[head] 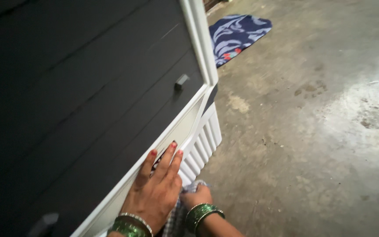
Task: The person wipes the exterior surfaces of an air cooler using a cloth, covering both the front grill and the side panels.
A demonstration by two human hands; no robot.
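My left hand (154, 188) lies flat with fingers spread on the white lower frame (185, 125) of a dark cabinet (88, 87), fingertips at the frame's edge. Green and silver bangles sit on that wrist. My right hand (197, 196) is low beside it, closed on a checked cloth (177, 217) that shows between the two wrists, close to the white ribbed base (202, 147) of the cabinet. Green bangles ring the right wrist too. Most of the cloth is hidden by my hands.
The cabinet's dark front has two small grey knobs (181, 81) (44, 221) on its drawers. A blue patterned mat (235, 35) lies on the stained concrete floor (312, 131) at the top, past the cabinet's corner.
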